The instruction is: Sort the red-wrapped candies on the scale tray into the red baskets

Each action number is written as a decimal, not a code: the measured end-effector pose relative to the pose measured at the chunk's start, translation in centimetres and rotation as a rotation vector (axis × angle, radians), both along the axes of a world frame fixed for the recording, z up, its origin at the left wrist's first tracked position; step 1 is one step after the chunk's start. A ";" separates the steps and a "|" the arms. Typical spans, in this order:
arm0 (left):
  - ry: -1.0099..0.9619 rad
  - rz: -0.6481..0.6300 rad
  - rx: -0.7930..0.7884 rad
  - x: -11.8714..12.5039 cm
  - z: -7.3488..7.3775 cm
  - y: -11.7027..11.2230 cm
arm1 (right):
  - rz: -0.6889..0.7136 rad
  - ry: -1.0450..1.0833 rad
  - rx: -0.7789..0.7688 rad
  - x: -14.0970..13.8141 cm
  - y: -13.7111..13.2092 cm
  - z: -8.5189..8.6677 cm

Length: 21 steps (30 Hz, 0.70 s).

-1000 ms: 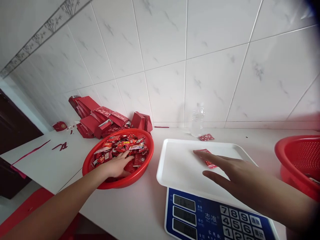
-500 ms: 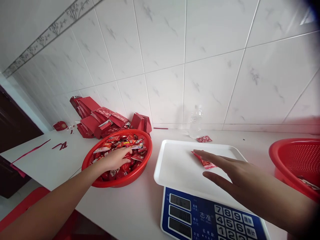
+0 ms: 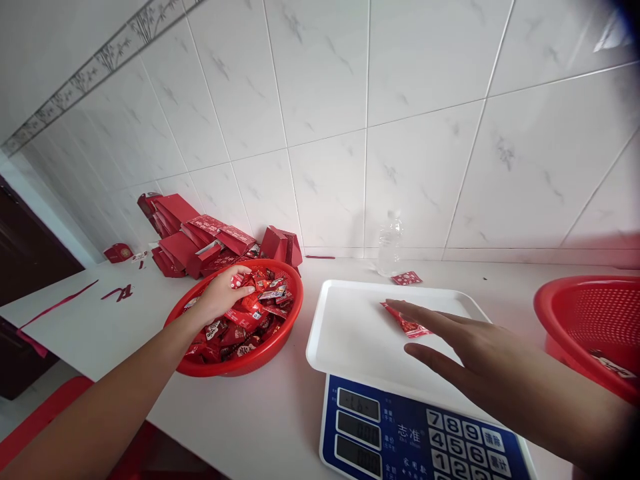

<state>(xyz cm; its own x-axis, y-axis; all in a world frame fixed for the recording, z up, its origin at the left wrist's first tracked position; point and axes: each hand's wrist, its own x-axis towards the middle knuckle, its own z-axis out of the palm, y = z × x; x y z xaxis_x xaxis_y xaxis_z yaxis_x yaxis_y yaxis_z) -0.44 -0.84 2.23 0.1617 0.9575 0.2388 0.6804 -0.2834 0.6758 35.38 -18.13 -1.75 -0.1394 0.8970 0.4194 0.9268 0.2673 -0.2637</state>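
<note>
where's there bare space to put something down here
Free: the left half of the tray, between its rim and the red packet by the right hand; the counter strip between the left basket and the scale; the counter left of that basket. Crowded: the left basket, full of sweets that the left hand grips, and the red boxes behind it.

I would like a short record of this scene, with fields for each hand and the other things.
left hand: shut on small red wrapped packets, inside the round red plastic mesh basket.
right hand: open and flat, fingertips at a single red packet on the white plastic tray.
scale: blue-panelled electronic scale under the tray.
nearby: second red mesh basket at right; clear plastic bottle and red paper boxes by the wall.
</note>
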 end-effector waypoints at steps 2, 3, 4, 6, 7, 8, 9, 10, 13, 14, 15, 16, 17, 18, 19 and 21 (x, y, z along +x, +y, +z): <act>-0.031 0.033 0.051 -0.1 0.3 0.2 | 0.001 0.000 -0.011 0.0 0.0 0.0; -0.052 0.047 0.069 -0.1 0.5 0.2 | 0.003 -0.002 -0.012 0.0 0.0 0.0; -0.077 0.056 0.078 0.0 0.7 0.1 | 0.007 -0.005 -0.007 -0.1 0.0 0.1; -0.128 0.052 0.083 0.4 1.2 -0.4 | 0.018 -0.012 0.014 -0.2 0.1 0.2; -0.168 0.030 0.076 0.8 1.4 -0.9 | 0.018 -0.011 0.032 -0.5 0.1 0.2; -0.240 -0.006 0.052 1.4 1.5 -1.5 | 0.013 -0.003 0.054 -0.8 0.2 0.3; -0.327 -0.057 0.014 2.2 1.6 -2.3 | 0.006 0.017 0.077 -1.2 0.2 0.5; -0.477 -0.131 -0.063 3.1 1.6 -3.2 | 0.001 0.053 0.099 -1.7 0.2 0.6; -0.883 -0.395 -0.372 6.3 1.0 -6.0 | 0.035 0.227 0.124 -3.4 0.1 1.2; -0.968 -0.481 -0.461 7.4 0.6 -6.9 | 0.059 0.287 0.113 -3.9 0.0 1.5; -1.019 -0.559 -0.552 8.5 0.3 -7.6 | 0.082 0.343 0.096 -4.4 -0.1 1.7; -1.047 -0.633 -0.634 9.6 -0.1 -8.2 | 0.105 0.395 0.079 -4.7 -0.2 2.1; -1.057 -0.706 -0.707 10.6 -0.4 -8.7 | 0.132 0.442 0.062 -4.8 -0.3 2.4; -1.053 -0.774 -0.764 11.5 -0.7 -9.0 | 0.165 0.482 0.049 -4.9 -0.4 2.7; -1.045 -0.833 -0.800 12.3 -0.9 -9.3 | 0.199 0.517 0.043 -4.8 -0.5 3.1; -1.044 -0.906 -0.816 13.8 -1.1 -9.5 | 0.257 0.573 0.036 -4.5 -0.6 3.7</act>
<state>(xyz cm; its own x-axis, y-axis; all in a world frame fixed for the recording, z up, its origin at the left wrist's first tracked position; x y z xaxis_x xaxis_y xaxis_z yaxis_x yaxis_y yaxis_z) 13.33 -10.29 1.09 0.8207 0.5625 0.1005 -0.3370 0.3346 0.8800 30.87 -18.73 1.95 -0.0928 0.8487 0.5207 0.5461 0.4807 -0.6861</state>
